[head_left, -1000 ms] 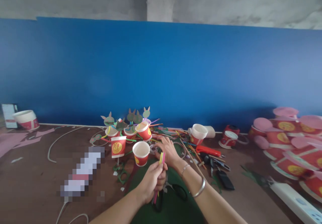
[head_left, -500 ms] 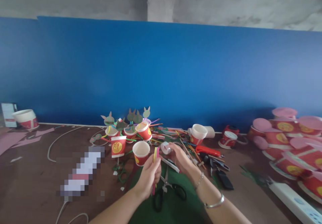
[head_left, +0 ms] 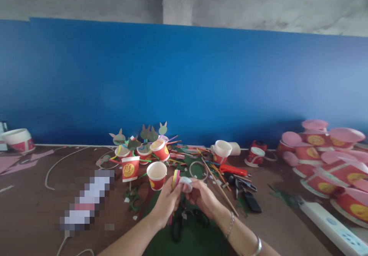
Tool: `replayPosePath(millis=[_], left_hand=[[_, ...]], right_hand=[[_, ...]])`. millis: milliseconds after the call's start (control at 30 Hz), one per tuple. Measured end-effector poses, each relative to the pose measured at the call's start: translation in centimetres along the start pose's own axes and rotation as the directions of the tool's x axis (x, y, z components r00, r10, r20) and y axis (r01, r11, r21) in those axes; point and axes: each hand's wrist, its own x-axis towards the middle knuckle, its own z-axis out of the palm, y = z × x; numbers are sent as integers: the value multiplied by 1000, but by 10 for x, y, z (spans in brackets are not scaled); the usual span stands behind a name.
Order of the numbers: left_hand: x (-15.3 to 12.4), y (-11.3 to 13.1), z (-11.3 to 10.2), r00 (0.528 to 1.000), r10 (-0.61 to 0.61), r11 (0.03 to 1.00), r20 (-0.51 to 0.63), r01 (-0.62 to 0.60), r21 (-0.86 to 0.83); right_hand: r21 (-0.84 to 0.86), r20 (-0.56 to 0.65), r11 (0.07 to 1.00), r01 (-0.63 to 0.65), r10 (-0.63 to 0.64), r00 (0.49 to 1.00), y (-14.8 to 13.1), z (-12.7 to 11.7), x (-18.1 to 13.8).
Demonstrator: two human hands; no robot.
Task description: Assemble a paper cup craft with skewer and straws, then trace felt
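Observation:
My left hand (head_left: 164, 207) is closed around a small bundle of yellow and pink strips (head_left: 176, 177), which stand upright and poke out below the fist too. A roll of clear tape (head_left: 186, 184) is between the hands, gripped by my right hand (head_left: 204, 199), and its near side meets the left fingertips. Below them, black-handled scissors (head_left: 176, 229) lie on a dark green sheet (head_left: 189, 244), their blades partly hidden by the hands. An upright red and white paper cup (head_left: 156, 176) stands just beyond the left hand.
Paper cups with green animal-head cutouts (head_left: 152, 134) stand behind. Coloured sticks (head_left: 184, 154), a red-handled tool (head_left: 232, 170) and a black object (head_left: 252, 202) lie to the right. Stacked cups with pink discs (head_left: 313, 152) and a white power strip (head_left: 330, 225) fill the far right.
My right hand has brought the tape roll left and down against the left hand, so both hands now meet over the scissors. The view has shifted slightly to the right.

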Motion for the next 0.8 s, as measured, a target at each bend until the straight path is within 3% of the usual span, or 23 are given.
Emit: replayPosePath(millis=[133,367,633,800], left_hand=[[1,-1,-3,999,-26,1000,21,26,-12],[2,-2,-4,999,-7,1000,46,5,30],[2,-5,-5,995,-59,990,80,68,-122],[1,-4,-3,999,-29,999,39,30,-25]], right_hand=[[39,25,999,-11,10,1000,1,-3,2],[-159,-51,987,8,-16,999,1,-8,3],[-88,41,996,-23,27,999,2,-12,6],[-197,22,980,38,-35,999,4,-13,6]])
